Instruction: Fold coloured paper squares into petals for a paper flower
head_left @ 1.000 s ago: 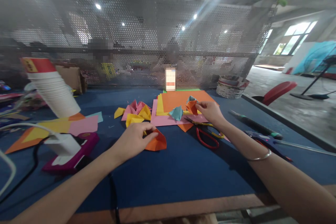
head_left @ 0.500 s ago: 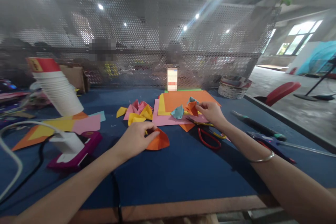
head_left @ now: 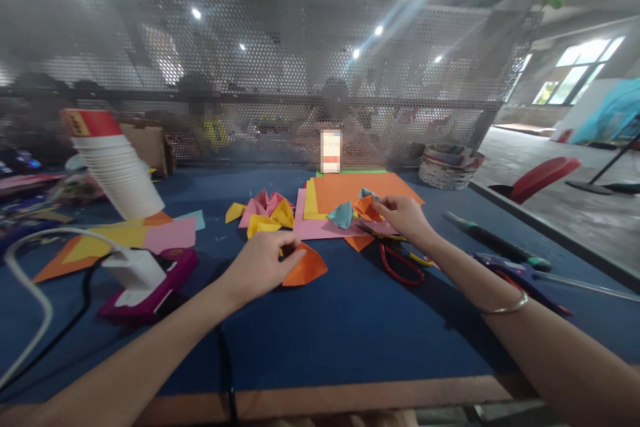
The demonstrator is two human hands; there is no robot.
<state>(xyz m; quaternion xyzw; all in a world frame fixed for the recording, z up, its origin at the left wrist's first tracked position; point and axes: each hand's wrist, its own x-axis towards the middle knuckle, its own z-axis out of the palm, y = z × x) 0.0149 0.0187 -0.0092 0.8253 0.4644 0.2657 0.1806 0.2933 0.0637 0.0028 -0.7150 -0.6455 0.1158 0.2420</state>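
Observation:
My left hand (head_left: 265,263) is closed on an orange folded paper (head_left: 306,267) just above the blue table. At the right of the paper stack, my right hand (head_left: 403,213) pinches a second orange folded piece (head_left: 367,205). Beside that piece sits a light blue folded piece (head_left: 342,214), on the pink sheet (head_left: 313,229). Yellow folded pieces (head_left: 263,224) and pink folded pieces (head_left: 260,203) lie beyond my left hand. Red-handled scissors (head_left: 400,270) rest below my right hand.
On the left are stacked paper cups (head_left: 117,170), a purple power strip (head_left: 175,280) with a white plug, and coloured sheets (head_left: 173,235). A glue gun (head_left: 515,273), a black-handled tool (head_left: 500,240) and a woven basket (head_left: 447,170) are on the right. A mesh screen (head_left: 280,67) stands behind.
The whole view has shifted slightly, so things appear a little further right. Both hands keep their hold on the orange pieces.

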